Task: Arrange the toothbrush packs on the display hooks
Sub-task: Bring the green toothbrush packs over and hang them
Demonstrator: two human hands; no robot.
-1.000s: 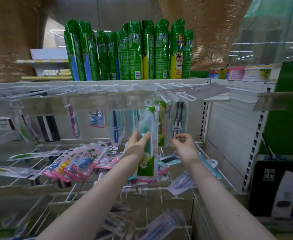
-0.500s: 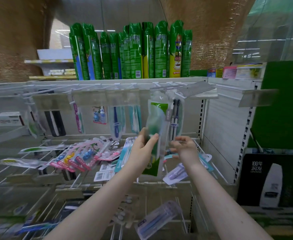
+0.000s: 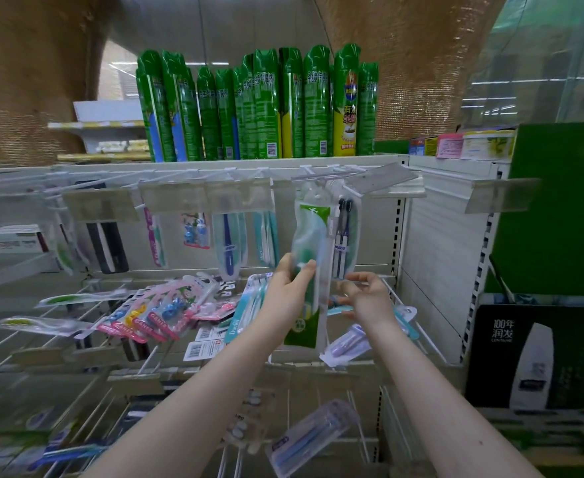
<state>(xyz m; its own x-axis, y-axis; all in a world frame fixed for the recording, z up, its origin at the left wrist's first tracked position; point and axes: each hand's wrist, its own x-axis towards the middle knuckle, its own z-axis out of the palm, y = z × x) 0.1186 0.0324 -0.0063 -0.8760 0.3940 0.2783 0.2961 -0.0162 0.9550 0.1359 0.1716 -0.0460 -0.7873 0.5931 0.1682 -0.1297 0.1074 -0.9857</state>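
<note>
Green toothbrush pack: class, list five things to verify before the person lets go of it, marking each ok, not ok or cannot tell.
1. Left hand grips the green toothbrush pack: ok.
2. Pack's top reaches the display hook: ok.
3. Pack's hole threaded onto that hook: cannot tell, blurred.
4. Pack roughly upright: ok.
5. Right hand close beside it, holding nothing: ok.

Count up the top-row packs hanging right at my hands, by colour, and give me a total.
Green pack: 1, gripped by left hand
Black-brush pack: 1
Total: 2 showing; any behind are hidden.
</note>
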